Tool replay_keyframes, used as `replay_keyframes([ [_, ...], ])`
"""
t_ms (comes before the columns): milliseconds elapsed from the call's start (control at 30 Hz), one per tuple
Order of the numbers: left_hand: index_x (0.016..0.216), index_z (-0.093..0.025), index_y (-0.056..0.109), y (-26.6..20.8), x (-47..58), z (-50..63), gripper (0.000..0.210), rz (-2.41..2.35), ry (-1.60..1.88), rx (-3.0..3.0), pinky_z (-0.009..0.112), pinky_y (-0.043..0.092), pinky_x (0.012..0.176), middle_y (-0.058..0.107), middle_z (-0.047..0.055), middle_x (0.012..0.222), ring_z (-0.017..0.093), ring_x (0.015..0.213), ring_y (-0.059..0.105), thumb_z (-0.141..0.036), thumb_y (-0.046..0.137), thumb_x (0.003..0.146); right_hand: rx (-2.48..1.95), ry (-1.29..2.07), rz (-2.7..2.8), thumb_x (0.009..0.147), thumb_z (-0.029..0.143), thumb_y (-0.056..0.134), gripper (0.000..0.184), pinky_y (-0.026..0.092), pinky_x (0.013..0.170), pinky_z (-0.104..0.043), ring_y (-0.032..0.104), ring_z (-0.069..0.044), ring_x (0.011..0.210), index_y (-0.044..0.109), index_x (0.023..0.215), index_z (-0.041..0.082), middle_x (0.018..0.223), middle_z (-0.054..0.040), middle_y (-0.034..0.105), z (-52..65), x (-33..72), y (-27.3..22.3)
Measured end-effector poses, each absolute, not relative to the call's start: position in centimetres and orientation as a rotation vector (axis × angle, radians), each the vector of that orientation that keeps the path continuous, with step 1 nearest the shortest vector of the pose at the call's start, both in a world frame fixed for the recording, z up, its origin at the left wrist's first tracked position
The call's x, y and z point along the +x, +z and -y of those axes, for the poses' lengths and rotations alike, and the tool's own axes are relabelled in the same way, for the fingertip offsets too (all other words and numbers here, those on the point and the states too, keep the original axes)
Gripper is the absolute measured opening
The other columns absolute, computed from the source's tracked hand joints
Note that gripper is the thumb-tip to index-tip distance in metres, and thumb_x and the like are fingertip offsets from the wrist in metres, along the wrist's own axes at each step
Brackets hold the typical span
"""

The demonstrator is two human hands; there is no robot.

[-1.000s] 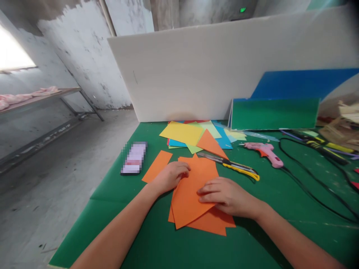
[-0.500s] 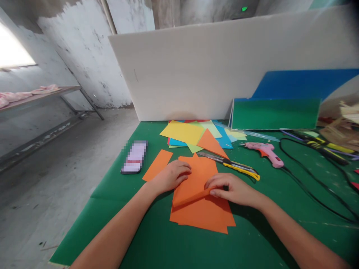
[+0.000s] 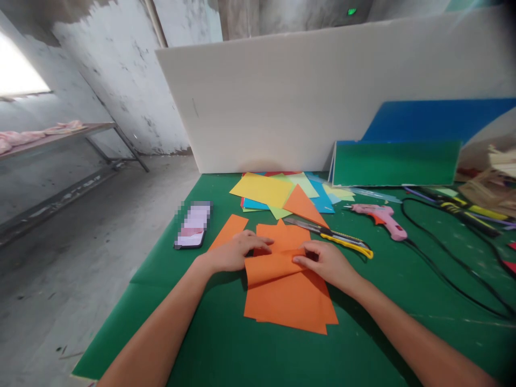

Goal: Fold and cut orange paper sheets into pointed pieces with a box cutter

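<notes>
An orange sheet of paper (image 3: 274,269) is bent over into a loose fold on top of other orange sheets (image 3: 288,309). My right hand (image 3: 326,263) pinches its right end between thumb and fingers. At the sheet's left side, my left hand (image 3: 242,250) rests with fingers stretched out over the paper, holding nothing. A narrow orange strip (image 3: 228,230) lies partly under the left hand. Just beyond the right hand is a yellow and black utility knife (image 3: 342,241) with its blade out. An orange paper triangle (image 3: 303,205) touches the knife's far side.
A phone (image 3: 194,226) lies at the left of the green table (image 3: 169,290). Coloured paper sheets (image 3: 262,189) pile up at the back. A pink glue gun (image 3: 381,216) with a black cord (image 3: 447,282) is on the right. A white board (image 3: 274,107) stands behind.
The near edge of the orange sheet has been turned further away from me, making a wider fold. My right hand moved slightly left and away with it; my left hand shifted a little left.
</notes>
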State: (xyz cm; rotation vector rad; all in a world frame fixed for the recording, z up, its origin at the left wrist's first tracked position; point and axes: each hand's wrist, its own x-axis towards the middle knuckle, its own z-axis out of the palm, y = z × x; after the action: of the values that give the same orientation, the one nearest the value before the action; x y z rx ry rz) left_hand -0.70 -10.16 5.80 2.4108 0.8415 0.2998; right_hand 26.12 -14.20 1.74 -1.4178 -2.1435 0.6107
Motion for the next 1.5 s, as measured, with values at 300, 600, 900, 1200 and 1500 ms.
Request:
replay_keyframes([
  [300, 0.122, -0.027, 0.061, 4.4, -0.5, 8.2, 0.034, -0.808, 0.365, 2.020, 0.031, 0.051, 0.089, 0.065, 0.007, 0.120, 0.017, 0.106, 0.064, -0.028, 0.034, 0.101, -1.462, 0.537, 2.154, 0.085, 0.042, 0.061, 0.040, 0.025, 0.053, -0.026, 0.045, -0.014, 0.056, 0.039, 0.058, 0.021, 0.059, 0.0031, 0.047, 13.5, 25.7, 1.6],
  [600, 0.119, -0.033, 0.065, 6.4, -0.4, 9.0, 0.032, -0.808, 0.131, 2.316, 0.038, 0.039, 0.102, 0.057, 0.001, 0.136, 0.024, 0.122, 0.049, -0.046, 0.053, 0.092, -1.488, 0.536, 2.133, 0.082, 0.045, 0.064, 0.040, 0.024, 0.051, -0.026, 0.046, -0.014, 0.055, 0.042, 0.059, 0.020, 0.059, 0.0031, 0.051, 13.3, 25.5, 1.3],
  [900, 0.128, -0.045, 0.056, 6.5, 1.2, 10.5, 0.039, -0.917, -0.048, 2.471, 0.046, 0.025, 0.110, 0.046, -0.001, 0.135, 0.026, 0.126, 0.036, -0.038, 0.058, 0.090, -1.514, 0.501, 2.118, 0.081, 0.047, 0.065, 0.037, 0.025, 0.050, -0.025, 0.049, -0.014, 0.054, 0.048, 0.062, 0.020, 0.059, 0.0028, 0.055, 13.3, 25.2, 1.1],
  [1200, 0.128, -0.044, 0.055, 6.3, 1.2, 10.4, 0.038, -0.941, -0.044, 2.461, 0.045, 0.028, 0.107, 0.046, -0.001, 0.132, 0.026, 0.122, 0.038, -0.037, 0.055, 0.091, -1.184, 0.374, 2.162, 0.093, 0.022, 0.048, 0.022, 0.049, 0.079, -0.033, 0.063, -0.021, 0.090, 0.066, 0.106, 0.021, 0.102, -0.0082, 0.068, 14.4, 27.1, 2.1],
  [1500, 0.129, -0.047, 0.053, 6.2, 1.2, 10.5, 0.037, -0.962, -0.057, 2.469, 0.045, 0.028, 0.106, 0.045, -0.001, 0.130, 0.025, 0.119, 0.038, -0.036, 0.048, 0.094, -0.911, 0.374, 2.588, 0.093, 0.008, 0.037, 0.042, 0.050, 0.093, -0.036, 0.061, -0.021, 0.107, 0.068, 0.118, 0.023, 0.120, -0.0072, 0.067, 14.8, 28.9, 2.0],
])
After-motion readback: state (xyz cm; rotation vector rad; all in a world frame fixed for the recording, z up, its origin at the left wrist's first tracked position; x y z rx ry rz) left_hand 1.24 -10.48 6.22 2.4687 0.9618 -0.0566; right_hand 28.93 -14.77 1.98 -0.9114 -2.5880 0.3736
